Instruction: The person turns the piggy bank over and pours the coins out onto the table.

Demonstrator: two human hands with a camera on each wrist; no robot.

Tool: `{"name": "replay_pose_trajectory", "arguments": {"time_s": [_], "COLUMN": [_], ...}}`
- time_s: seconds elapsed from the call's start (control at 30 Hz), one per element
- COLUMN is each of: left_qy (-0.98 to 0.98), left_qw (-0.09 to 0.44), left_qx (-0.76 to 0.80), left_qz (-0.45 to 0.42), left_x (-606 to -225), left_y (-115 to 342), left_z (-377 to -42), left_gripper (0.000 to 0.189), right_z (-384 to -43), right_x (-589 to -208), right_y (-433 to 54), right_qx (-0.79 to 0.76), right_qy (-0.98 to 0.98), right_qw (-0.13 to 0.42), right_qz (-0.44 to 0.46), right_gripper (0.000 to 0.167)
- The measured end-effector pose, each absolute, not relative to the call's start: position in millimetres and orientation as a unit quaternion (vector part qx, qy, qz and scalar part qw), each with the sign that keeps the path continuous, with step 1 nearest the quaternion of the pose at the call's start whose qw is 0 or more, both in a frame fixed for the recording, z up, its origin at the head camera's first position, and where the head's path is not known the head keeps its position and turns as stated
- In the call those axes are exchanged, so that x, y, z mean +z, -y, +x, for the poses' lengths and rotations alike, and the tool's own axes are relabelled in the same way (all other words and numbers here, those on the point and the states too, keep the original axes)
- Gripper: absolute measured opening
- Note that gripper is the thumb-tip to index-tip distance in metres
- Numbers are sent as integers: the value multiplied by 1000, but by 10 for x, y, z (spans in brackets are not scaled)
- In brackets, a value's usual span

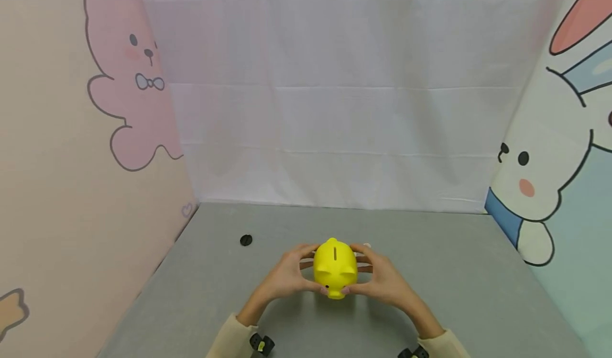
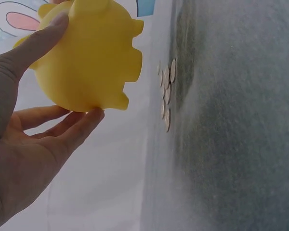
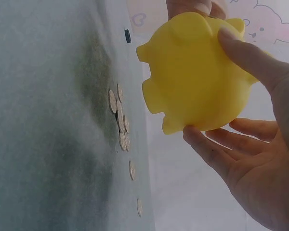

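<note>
A yellow piggy bank (image 1: 336,267), with a coin slot along its back, is held up off the grey table between both hands. My left hand (image 1: 289,274) grips its left side, thumb near the snout and fingers round the far end. On the other side my right hand (image 1: 388,279) grips it the same way. Both wrist views show the bank's stubby feet hanging above the table. Several silver coins (image 2: 167,79) lie on the table beyond the bank; the right wrist view shows more of these coins (image 3: 119,115). In the head view the bank and hands hide most of them.
A round black plug (image 1: 246,240) lies on the grey table (image 1: 191,294) at the back left. Behind the table hangs a white cloth (image 1: 334,108). Walls with cartoon animals stand at left and right.
</note>
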State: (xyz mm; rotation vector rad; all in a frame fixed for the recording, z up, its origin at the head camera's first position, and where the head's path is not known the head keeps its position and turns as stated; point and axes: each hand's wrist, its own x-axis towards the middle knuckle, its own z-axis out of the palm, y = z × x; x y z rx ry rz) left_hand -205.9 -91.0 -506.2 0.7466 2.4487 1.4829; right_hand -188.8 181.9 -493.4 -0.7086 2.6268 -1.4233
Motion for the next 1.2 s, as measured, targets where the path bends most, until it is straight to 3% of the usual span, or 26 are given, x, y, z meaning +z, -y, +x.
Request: {"name": "replay_pose_trajectory", "arguments": {"time_s": [0.63,1.2], "left_qy": [-815,-822], "left_qw": [95,123], "left_qx": [507,486], "left_qz": [263,271], "left_x": [-5117,-5085], "left_y": [989,1487], "left_z": [-2096,-2195], "left_gripper": [100,100], "right_z": [-1956,-2031], "right_x": [-4942,-4974], "right_y": [-1730,-1226], "right_qx": [-437,-455], "right_qy": [-865,-857], "right_qw": [10,30], "right_qz": [-246,-239], "right_gripper": [99,96]}}
